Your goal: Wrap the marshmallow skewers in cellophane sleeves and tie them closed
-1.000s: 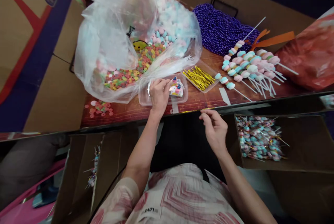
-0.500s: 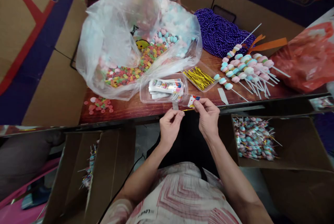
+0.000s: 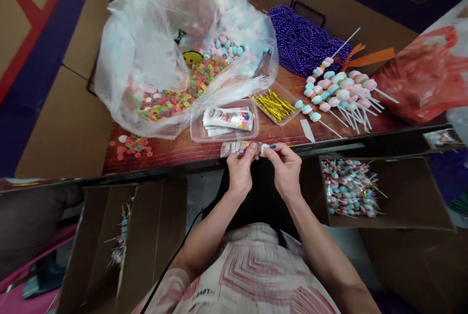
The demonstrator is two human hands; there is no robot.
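Note:
Just off the table's front edge, my left hand [image 3: 240, 170] and my right hand [image 3: 285, 170] pinch a small printed plastic bag [image 3: 234, 148] between them. The bag's clear, lettered part sticks out to the left past my left fingers; its coloured end lies at my right fingertips. Beyond my hands a clear plastic tray [image 3: 193, 128] holds a stack of similar printed bags [image 3: 228, 118]. To its right, another tray holds gold twist ties [image 3: 274, 105]. Farther right, marshmallow and gummy skewers [image 3: 340, 92] lie in a pile on white sticks.
A large clear bag [image 3: 117, 80] of marshmallows and gummy rings stands at the back left, with loose gummies [image 3: 133, 147] before it. Purple bead strings [image 3: 300, 41] and a red plastic bag [image 3: 417, 77] lie right. Below are cardboard boxes, one with wrapped skewers [image 3: 351, 189].
My left hand has risen to pinch the bag beside my right hand. The bag has come down toward me and turned, its clear end now pointing left. The whole view has shifted slightly.

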